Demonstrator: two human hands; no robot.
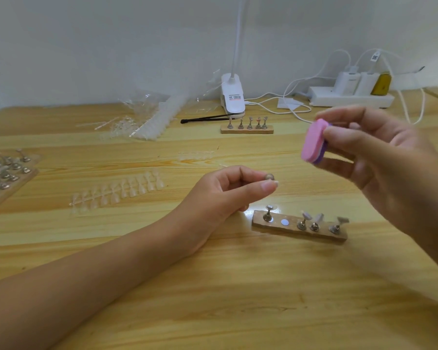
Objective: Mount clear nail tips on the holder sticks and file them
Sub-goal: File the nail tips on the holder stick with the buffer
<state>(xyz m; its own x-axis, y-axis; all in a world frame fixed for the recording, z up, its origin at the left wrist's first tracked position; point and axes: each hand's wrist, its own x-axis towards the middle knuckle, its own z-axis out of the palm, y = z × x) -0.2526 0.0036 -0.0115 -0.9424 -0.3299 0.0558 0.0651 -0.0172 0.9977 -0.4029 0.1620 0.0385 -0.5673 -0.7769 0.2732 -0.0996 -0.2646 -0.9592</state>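
Bare tabletop [238,311] lies open across the near half. Right of centre a wooden holder block [288,229] with 4 holder sticks [267,214] obstructs; a nail-tip strip [116,193] lies left, cables [295,112] far right.

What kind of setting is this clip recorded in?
Probably a home or small-workshop nail-craft desk: a wooden table with strips of clear nail tips, wooden blocks of holder sticks, a clip-on lamp and a power strip.

Bright, soft light lay even on the pale wooden desk [238,299]. I saw one white glare spot beside the brown wooden holder block [292,229], motion blur on the right hand [390,160], and the desk's far edge bowed.
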